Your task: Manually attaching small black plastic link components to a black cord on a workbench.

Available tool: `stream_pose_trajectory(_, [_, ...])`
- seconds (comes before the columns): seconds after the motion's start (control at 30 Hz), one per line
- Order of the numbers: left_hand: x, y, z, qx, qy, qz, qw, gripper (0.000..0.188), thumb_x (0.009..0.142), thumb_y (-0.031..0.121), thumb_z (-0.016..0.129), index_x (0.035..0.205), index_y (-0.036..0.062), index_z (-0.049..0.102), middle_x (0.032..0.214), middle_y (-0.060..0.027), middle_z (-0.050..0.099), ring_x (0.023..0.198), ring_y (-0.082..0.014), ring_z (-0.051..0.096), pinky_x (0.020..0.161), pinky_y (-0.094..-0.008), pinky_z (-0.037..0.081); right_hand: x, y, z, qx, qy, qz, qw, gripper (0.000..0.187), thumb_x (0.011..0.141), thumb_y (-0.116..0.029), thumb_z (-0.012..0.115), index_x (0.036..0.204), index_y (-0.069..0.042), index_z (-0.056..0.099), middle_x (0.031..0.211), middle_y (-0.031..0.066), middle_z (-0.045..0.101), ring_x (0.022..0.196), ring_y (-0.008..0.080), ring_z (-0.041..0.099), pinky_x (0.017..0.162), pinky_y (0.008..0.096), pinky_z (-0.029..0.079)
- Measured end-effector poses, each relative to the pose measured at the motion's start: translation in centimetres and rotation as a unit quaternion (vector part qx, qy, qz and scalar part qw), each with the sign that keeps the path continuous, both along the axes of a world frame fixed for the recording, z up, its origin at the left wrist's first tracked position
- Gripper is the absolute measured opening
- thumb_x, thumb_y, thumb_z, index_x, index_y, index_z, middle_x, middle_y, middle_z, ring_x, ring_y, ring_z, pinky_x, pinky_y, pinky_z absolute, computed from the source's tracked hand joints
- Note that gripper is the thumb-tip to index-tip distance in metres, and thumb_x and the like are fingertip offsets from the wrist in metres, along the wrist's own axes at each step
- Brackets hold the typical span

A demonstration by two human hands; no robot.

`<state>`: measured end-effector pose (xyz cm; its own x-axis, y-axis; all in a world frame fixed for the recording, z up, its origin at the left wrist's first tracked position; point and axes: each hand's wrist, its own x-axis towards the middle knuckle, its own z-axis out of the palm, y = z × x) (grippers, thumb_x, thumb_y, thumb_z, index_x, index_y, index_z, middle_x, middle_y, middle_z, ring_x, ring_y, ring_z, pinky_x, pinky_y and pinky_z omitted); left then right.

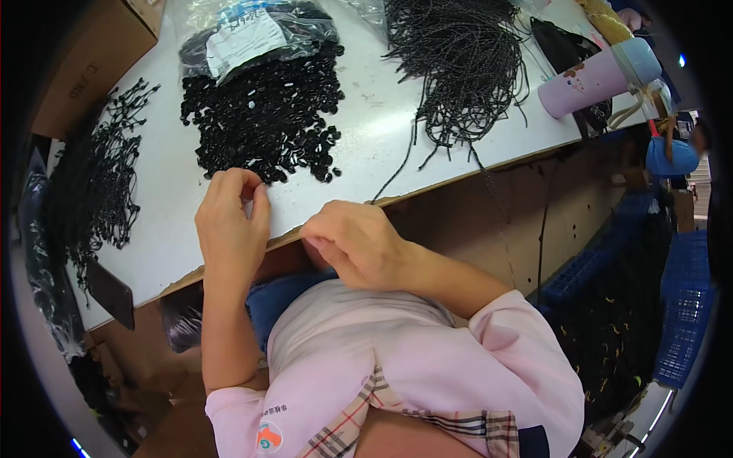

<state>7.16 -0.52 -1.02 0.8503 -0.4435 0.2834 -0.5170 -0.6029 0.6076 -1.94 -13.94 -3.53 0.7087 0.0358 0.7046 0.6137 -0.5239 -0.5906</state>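
Note:
My left hand (231,214) rests at the near edge of a pile of small shiny black pieces (259,122), thumb and fingers bent together in a pinch. Whatever is between its fingertips is too small to make out. At the table's front edge, my right hand (355,240) is closed with its fingers curled under. Its fingertips are mostly hidden, so what it holds cannot be told. One black cord (395,179) runs from a large bundle of black-and-grey cords (458,69) down to the edge behind my right hand.
Knotted black cords (99,175) lie on the white table (366,107) at left, near a dark phone-like slab (109,294) and a cardboard box (92,69). A plastic bag (256,34) of black pieces sits behind the pile. A pink bottle (588,80) lies at right; blue crates (679,305) stand below.

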Motion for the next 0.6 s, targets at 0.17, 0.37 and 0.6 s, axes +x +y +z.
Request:
stream_pose_trajectory(0.17, [-1.0, 0.0, -0.9, 0.116, -0.193, -0.003, 0.974, 0.015, 0.069, -0.005, 0.055, 0.083, 0.0013, 0.052, 0.08, -0.0116, 0.052, 0.059, -0.0263, 0.053, 0.055, -0.0338, 0.044, -0.5, 0.1, 1.1, 0.062, 0.098, 0.01, 0.993, 0.016, 0.079, 0.005, 0.05, 0.095, 0.001, 0.051, 0.073, 0.0116, 0.055, 0.056, 0.0204, 0.053, 0.051, 0.0246, 0.044])
stream_pose_trajectory(0.37, [-3.9, 0.8, 1.1, -0.233, 0.2, -0.11, 0.945, 0.019, 0.076, -0.005, 0.053, 0.095, -0.0035, 0.054, 0.081, -0.0067, 0.051, 0.064, -0.0106, 0.053, 0.055, -0.0207, 0.043, -2.4, 0.0, 1.9, 0.338, 0.301, 0.047, 0.89, 0.012, 0.078, -0.001, 0.057, 0.089, 0.002, 0.059, 0.069, 0.0054, 0.059, 0.054, 0.0065, 0.053, 0.046, 0.0199, 0.043])
stream_pose_trajectory(0.6, [-5.7, 1.9, 0.9, -0.406, 0.424, -0.191, 0.787, 0.02, 0.077, -0.004, 0.056, 0.096, -0.0085, 0.055, 0.082, -0.0136, 0.06, 0.07, -0.0141, 0.06, 0.054, -0.0202, 0.049, -3.1, -0.4, 3.1, 0.475, 0.379, 0.132, 0.783, 0.007, 0.078, 0.0, 0.057, 0.085, 0.004, 0.055, 0.072, 0.0071, 0.059, 0.057, 0.0074, 0.054, 0.049, 0.0179, 0.045])
